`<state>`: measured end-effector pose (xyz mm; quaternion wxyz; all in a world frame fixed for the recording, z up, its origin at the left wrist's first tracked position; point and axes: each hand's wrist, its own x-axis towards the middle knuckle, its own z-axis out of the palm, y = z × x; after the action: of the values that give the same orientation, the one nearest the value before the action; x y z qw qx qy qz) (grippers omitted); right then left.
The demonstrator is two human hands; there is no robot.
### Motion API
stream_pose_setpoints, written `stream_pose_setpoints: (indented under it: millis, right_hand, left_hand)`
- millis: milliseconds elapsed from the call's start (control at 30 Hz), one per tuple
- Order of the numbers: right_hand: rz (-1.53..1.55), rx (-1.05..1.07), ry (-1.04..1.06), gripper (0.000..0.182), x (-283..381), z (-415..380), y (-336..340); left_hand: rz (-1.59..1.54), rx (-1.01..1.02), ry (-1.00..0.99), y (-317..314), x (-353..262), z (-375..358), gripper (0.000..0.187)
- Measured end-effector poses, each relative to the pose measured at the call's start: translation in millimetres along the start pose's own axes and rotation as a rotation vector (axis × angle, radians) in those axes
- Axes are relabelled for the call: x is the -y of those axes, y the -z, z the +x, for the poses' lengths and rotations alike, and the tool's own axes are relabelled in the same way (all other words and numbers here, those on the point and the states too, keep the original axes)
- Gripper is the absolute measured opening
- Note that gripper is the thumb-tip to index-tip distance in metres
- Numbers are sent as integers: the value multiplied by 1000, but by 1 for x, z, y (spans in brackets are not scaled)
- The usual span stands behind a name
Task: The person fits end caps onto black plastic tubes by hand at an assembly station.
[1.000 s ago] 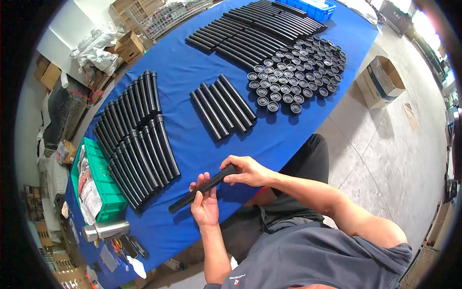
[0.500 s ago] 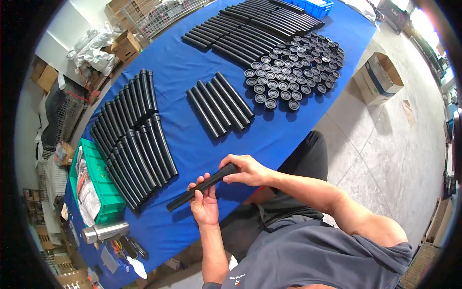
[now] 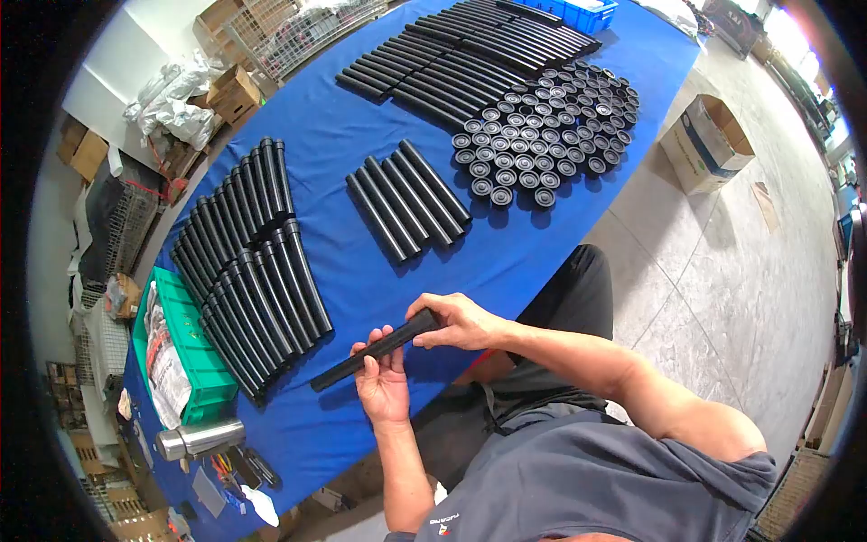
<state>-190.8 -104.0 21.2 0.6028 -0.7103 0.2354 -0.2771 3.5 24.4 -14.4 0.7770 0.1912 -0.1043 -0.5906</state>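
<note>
A black plastic tube [image 3: 339, 371] lies slantwise across both hands, above the table's near edge. My left hand [image 3: 384, 379] is closed around its middle, palm up, with the thumb on the near side. At the tube's upper right end, my right hand [image 3: 456, 322] grips what looks like a wider black cap; the fingers partly hide it. Beyond the hands, several plain black tubes [image 3: 408, 200] lie side by side on the blue cloth. Rows of black tubes with wider ends [image 3: 257, 289] lie to the left. Many round black caps [image 3: 528, 144] stand together at the upper right.
More black tubes [image 3: 452, 59] fill the far end of the blue-covered table [image 3: 361, 294]. A green crate [image 3: 200, 361], a steel flask [image 3: 200, 438] and small tools [image 3: 239, 470] sit at the left end. An open cardboard box [image 3: 706, 144] stands on the floor at right.
Both hands hold the tube in almost the same place, with the right hand shifted very slightly left. The whole view has moved a little; the things on the table stay as they were.
</note>
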Motion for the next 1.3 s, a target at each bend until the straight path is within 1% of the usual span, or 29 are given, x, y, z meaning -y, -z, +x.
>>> stream_pose_setpoints:
  millis: [67,167,267,367,467,567,600,700,733,833,1033,1167,1233,1300]
  right_hand:
    - [41,-12,-14,39,-2,-1,0]
    - [39,-39,35,37,-3,-2,-3]
    - [-9,-26,3,37,2,-2,0]
    - [-79,-85,121,38,-3,-1,-3]
    - [-149,-83,327,42,-7,0,-8]
    - [28,-45,104,41,9,-2,-4]
    - [-69,-43,156,38,2,2,-2]
    - [-92,-47,113,37,-8,-1,-3]
    - [-98,-86,142,36,-8,-2,-3]
    - [-111,-81,222,35,-9,-2,-4]
    - [-179,-31,233,33,-10,-3,-3]
    - [-181,-81,333,36,-9,-2,-6]
    - [-164,-98,385,38,-5,-2,-7]
    - [-122,-64,218,40,3,-2,-5]
  left_hand:
    - [28,15,-13,-1,3,-1,28]
    - [44,9,-16,-1,3,-2,28]
    - [59,-11,-9,-3,3,-1,28]
    - [95,-54,22,-11,3,-1,27]
    - [27,2,3,-2,2,2,27]
    - [36,18,-35,4,2,0,26]
    - [52,14,-27,2,2,-1,26]
    - [85,5,-6,-6,3,-1,26]
    - [83,2,-2,-8,4,-1,26]
    - [82,9,2,-6,4,-2,26]
    - [93,-7,10,-4,2,-3,26]
    - [81,-50,26,-12,3,-1,27]
    - [56,3,21,-1,1,0,28]
    - [39,28,13,4,1,-1,28]
